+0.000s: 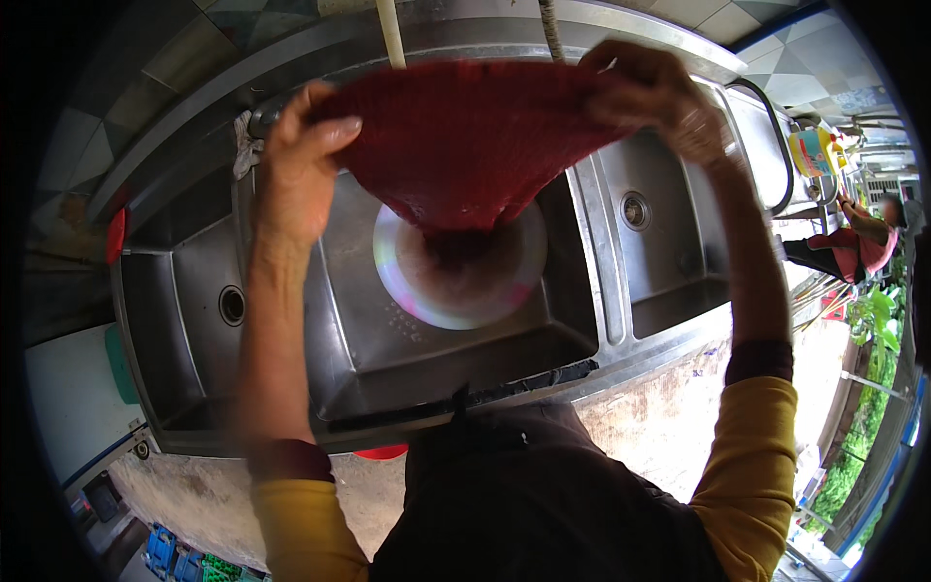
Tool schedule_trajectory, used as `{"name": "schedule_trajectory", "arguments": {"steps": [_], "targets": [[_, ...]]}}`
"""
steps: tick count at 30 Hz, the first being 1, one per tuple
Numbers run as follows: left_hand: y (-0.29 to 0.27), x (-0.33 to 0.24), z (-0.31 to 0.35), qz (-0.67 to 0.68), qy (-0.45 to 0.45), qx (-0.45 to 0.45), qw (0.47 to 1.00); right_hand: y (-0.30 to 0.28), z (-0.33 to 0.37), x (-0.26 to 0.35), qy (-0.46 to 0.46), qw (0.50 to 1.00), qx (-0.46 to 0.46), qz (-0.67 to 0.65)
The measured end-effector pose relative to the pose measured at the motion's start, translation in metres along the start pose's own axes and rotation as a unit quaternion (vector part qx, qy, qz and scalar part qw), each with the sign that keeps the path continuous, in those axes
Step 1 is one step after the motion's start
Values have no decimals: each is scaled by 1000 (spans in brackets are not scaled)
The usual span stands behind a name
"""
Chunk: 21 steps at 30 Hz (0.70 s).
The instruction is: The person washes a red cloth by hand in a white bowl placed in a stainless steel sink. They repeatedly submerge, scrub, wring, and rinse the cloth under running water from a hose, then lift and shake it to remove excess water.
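Between my raised hands a dark red cloth is stretched wide, its lower part hanging down into a round pale basin. My left hand pinches the cloth's left corner, thumb toward the cloth. At the other end my right hand grips the right corner, its fingers curled over the fabric. Brownish, cloudy water shows in the basin, which stands in the middle bowl of a steel sink. The cloth hides the basin's far side.
Left and right sink bowls show a drain and another drain. A pale pipe comes down behind the cloth. A yellow container stands far right, near another person. A light rag hangs at the back left.
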<state>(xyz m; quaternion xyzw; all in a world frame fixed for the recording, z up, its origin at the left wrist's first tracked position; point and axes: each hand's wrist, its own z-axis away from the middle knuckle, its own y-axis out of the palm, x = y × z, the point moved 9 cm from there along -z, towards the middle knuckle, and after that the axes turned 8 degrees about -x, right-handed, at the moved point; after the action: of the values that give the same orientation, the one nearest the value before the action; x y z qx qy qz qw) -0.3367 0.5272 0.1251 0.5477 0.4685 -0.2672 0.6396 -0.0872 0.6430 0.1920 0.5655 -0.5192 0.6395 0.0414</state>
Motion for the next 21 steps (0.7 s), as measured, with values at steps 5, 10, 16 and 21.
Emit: {"name": "schedule_trajectory", "arguments": {"steps": [5, 10, 16, 21], "targets": [[-113, 124, 20, -144, -36, -197, 969, 125, 40, -160, 94, 995, 16, 37], [-123, 273, 68, -609, -71, -53, 788, 238, 103, -230, -144, 959, -161, 185], [-101, 386, 143, -755, -188, 83, 623, 358, 184, -264, 86, 908, 107, 395], [-104, 415, 164, -804, -129, 205, 544, 374, 198, -254, 75, 900, 176, 392]]}}
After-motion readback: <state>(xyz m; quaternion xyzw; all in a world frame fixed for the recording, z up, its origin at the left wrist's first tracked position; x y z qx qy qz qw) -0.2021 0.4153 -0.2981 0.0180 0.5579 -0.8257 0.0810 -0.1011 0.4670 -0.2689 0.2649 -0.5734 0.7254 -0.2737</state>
